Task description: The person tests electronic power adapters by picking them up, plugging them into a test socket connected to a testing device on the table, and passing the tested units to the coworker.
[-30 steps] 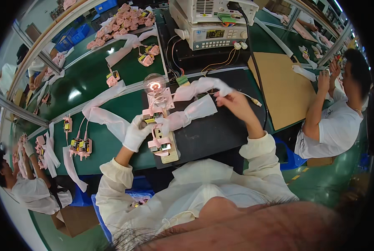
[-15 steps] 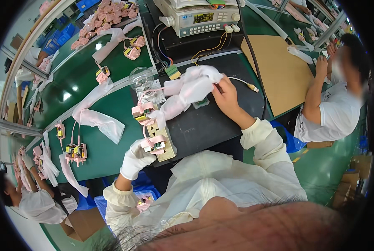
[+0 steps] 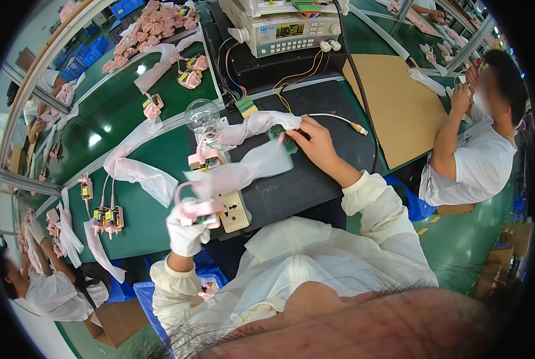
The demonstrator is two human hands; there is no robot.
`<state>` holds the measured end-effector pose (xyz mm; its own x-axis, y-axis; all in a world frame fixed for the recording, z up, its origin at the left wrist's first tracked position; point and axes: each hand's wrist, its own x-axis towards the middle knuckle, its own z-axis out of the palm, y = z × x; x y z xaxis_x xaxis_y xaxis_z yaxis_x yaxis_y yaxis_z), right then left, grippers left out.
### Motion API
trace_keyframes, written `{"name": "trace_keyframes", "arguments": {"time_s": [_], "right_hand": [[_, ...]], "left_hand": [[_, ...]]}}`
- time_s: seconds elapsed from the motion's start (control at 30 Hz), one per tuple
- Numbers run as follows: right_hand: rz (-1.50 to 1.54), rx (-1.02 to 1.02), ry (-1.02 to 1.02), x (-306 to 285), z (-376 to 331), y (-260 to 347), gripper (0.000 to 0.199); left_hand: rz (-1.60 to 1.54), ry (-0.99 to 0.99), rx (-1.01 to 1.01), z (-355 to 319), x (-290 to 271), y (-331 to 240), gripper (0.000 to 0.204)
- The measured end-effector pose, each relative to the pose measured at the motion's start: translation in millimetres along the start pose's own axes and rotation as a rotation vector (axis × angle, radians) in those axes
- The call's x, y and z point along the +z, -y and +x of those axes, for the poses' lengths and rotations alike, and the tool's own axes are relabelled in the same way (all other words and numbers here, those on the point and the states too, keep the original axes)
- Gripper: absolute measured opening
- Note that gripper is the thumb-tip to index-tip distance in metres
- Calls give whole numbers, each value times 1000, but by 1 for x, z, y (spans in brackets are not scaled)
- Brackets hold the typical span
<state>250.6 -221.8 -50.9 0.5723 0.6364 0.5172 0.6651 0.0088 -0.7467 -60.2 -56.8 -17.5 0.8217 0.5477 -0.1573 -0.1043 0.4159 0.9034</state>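
Note:
My left hand (image 3: 186,232), in a white glove, grips a pink adapter with an exposed circuit (image 3: 200,210) beside the beige socket strip (image 3: 235,214). A blurred white-sleeved cable (image 3: 246,172) trails from that adapter over the black mat. My bare right hand (image 3: 316,143) pinches the end of another white-sleeved cable (image 3: 258,124), next to a small green circuit board (image 3: 288,143). A second pink adapter (image 3: 204,160) sits at the far end of the strip. Behind it stands a clear glass bulb (image 3: 203,115).
A bench meter (image 3: 288,33) stands at the back, with wires running to a green terminal block (image 3: 246,106). Brown cardboard (image 3: 396,107) lies on the right. More adapters (image 3: 109,218) and sleeved cables lie left; a pink heap (image 3: 154,27) lies far left. Co-workers (image 3: 473,143) sit on both sides.
My left hand has pulled the near adapter off the socket strip, moving it left. Its sleeved cable has left my right hand and swings, blurred. My right hand keeps the other sleeved cable.

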Motion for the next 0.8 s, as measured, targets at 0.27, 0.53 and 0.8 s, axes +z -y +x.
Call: {"name": "trace_keyframes", "arguments": {"time_s": [0.27,0.53,0.8], "right_hand": [[-94,81,161,-11,7,4,17],[195,-28,-217,-13,-39,53,24],[909,110,347,13,-79,147,86]], "left_hand": [[81,8,152,-35,-5,-50,59],[109,-201,16,-55,56,-68,40],[103,101,-206,-30,122,-53,35]]}}
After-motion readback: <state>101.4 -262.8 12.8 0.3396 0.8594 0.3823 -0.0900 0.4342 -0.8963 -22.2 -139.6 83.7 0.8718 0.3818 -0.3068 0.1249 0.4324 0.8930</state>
